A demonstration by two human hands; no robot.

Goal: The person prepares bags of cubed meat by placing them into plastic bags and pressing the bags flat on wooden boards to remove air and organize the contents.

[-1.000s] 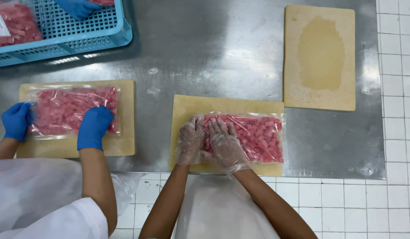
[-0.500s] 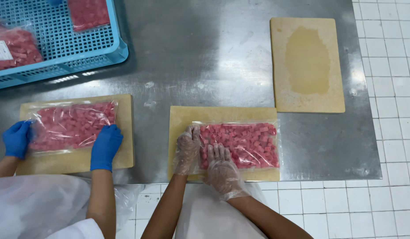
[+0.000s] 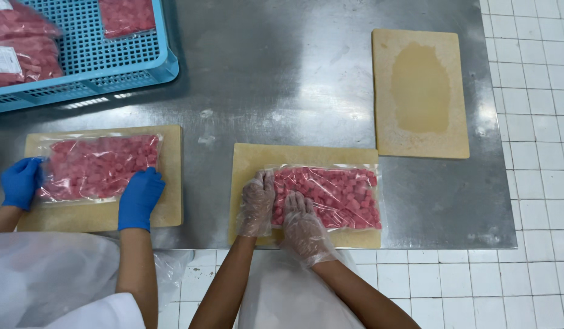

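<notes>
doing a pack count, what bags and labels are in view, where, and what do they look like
Clear bag of pink cubes: middle board, under left hand and right hand.
Second bag: left board, between blue-gloved hands.
Filled bags: blue crate, top left.
White label: rectangular, on a crate bag.

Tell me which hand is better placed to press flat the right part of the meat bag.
Probably the right hand: it rests on the bag of diced meat nearer its middle. The left hand sits at the bag's left end.

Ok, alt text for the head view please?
Both hands, left hand and right hand, in clear gloves press a clear bag of pink meat cubes on a tan board; beside them, blue-gloved co-worker's hands press another bag.
</notes>
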